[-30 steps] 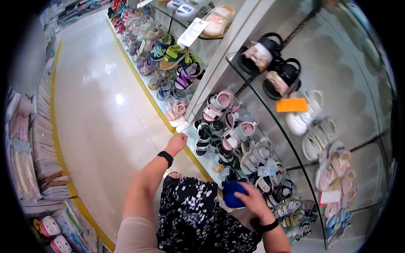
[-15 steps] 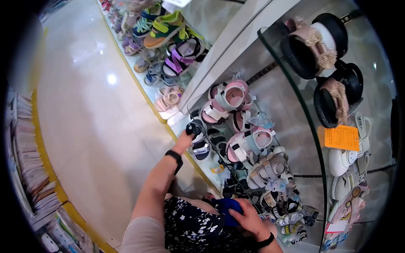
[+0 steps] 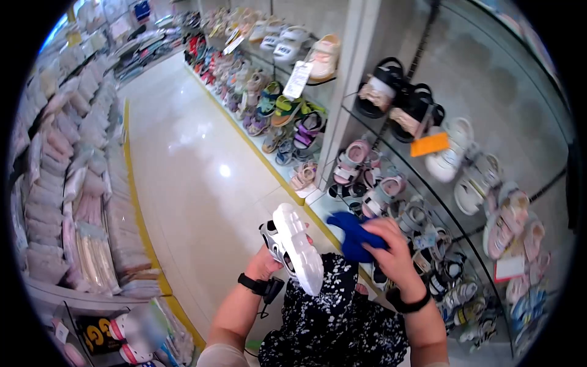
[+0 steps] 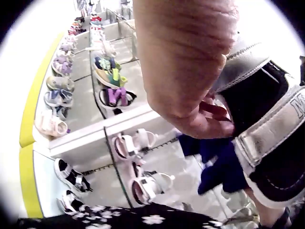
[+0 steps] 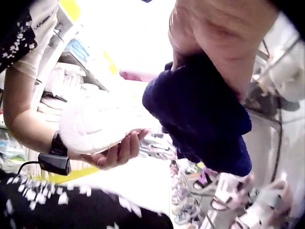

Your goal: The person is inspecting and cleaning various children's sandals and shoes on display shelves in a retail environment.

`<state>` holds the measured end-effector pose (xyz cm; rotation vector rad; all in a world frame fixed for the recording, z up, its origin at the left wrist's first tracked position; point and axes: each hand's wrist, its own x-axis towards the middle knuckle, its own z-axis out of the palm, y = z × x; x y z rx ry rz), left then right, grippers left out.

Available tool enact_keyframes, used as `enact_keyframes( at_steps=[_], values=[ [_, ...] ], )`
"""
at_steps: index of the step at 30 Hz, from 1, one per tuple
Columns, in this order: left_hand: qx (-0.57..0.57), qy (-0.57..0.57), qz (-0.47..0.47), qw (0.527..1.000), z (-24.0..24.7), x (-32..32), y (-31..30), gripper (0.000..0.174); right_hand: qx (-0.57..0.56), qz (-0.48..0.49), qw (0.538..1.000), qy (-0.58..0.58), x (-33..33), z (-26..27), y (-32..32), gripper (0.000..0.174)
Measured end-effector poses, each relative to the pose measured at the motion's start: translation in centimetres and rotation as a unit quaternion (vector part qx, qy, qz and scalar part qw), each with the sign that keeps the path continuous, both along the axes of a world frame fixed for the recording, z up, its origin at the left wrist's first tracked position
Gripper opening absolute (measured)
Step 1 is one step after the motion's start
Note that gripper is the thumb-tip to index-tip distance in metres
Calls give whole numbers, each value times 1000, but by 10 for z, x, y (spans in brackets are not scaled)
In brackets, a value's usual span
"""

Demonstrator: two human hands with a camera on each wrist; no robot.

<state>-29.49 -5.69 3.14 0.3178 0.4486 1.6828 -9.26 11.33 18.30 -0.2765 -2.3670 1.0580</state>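
Note:
My left hand (image 3: 264, 263) grips a sandal (image 3: 298, 248) above the aisle floor, its thick white sole turned toward the head camera. The left wrist view shows silver straps (image 4: 274, 129) over a dark lining, with the fingers curled at the strap's edge. A bunched dark blue cloth (image 3: 353, 235) hangs from my right hand (image 3: 394, 249), pinched between thumb and fingers just right of the sandal. Seen from the right wrist, the cloth (image 5: 195, 109) is folded over and fuzzy, and the white sole (image 5: 90, 126) is beyond it to the left.
Sandals in several rows fill the low shelf, including a pink pair (image 3: 382, 194). Above them, a glass shelf bears black sandals (image 3: 379, 92) and an orange tag (image 3: 430, 144). Packed bags (image 3: 46, 208) line the left side. A tiled floor (image 3: 183, 153) runs between.
My left hand reached to the low shelf, took hold of a sandal there and lifted it back toward my body. The right hand has raised the blue cloth beside it.

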Motion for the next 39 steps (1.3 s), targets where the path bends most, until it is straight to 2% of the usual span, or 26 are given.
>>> enact_keyframes(
  at_steps=[2, 3, 4, 6, 9, 11, 12, 14, 15, 16, 17, 18, 20, 21, 22, 24, 25, 27, 28, 29, 30, 32, 34, 35, 39],
  values=[
    [-67, 89, 108, 988, 29, 31, 9, 40, -54, 82, 995, 16, -27, 20, -22, 40],
    [-69, 44, 116, 990, 71, 52, 7, 39, -58, 119, 990, 41, -42, 12, -35, 45],
    [-74, -14, 88, 993, 61, 49, 9, 39, 43, 67, 997, 22, -48, 13, -50, 46],
    [-84, -6, 130, 988, 71, 52, 10, 39, 1, 1, 999, 54, -53, -6, -65, 40],
    [-95, 8, 112, 989, 73, 52, 0, 42, 14, -8, 1000, 6, -29, -22, -66, 34],
    [-31, 1, 100, 995, 78, 64, -13, 40, 115, -14, 983, -144, -6, -31, -54, 30],
    [43, -88, 86, 992, 84, 62, -13, 39, 168, -16, 960, -224, 5, -44, -44, 29],
    [76, -42, 118, 989, 101, 59, -10, 38, 25, -118, 980, -159, 23, -77, -32, 29],
    [30, -37, 125, 991, 99, 60, -7, 38, -42, -146, 985, -85, 27, -71, -33, 26],
    [-21, -36, 131, 990, 91, 62, -4, 38, -74, -129, 989, -10, 28, -53, -37, 26],
    [0, -25, 101, 995, 70, 56, 1, 39, -123, -102, 987, 19, 29, -28, -47, 26],
    [-29, 41, 109, 993, 72, 64, 1, 40, -172, -79, 981, 52, 29, -7, -57, 26],
    [-47, -56, 111, 991, 67, 77, 8, 38, -4, -31, 993, 111, 30, 11, -71, 27],
    [-79, -149, 142, 975, 100, 94, 10, 37, 24, -13, 995, 92, 32, 6, -79, 29],
    [-62, -91, 164, 980, 140, 120, 17, 36, 65, 14, 996, 58, 34, -5, -88, 30],
    [57, -50, 51, 996, 34, 69, 17, 38, 97, 13, 995, 33, 50, -21, -98, 30],
    [-59, -17, 104, 993, 60, 78, 12, 36, 85, 43, 995, -7, 56, -32, -96, 28],
    [-180, 11, 217, 959, 20, 52, 13, 29, 52, 106, 988, -95, 77, -56, -90, 25],
    [-221, 12, 255, 941, 22, 41, 17, 28, 19, 67, 993, -94, 87, -64, -91, 25],
    [-276, 67, 275, 918, 24, 39, 19, 28, -11, 28, 995, -91, 95, -70, -89, 26],
    [-327, 120, 295, 890, 56, 49, 23, 29, -40, -11, 995, -89, 102, -73, -84, 26],
    [-328, 149, 262, 895, 71, 62, 29, 28, -104, -71, 990, -71, 104, -57, -66, 28],
    [-299, 132, 228, 917, 62, 73, 30, 28, -64, -107, 990, -58, 98, -42, -59, 25],
    [-289, 122, 220, 924, 61, 81, 31, 26, 1, -111, 991, -81, 96, -41, -56, 26],
    [-256, 102, 168, 946, 73, 106, 29, 23, -69, -118, 968, -210, 84, -29, -57, 40]
  ],
)
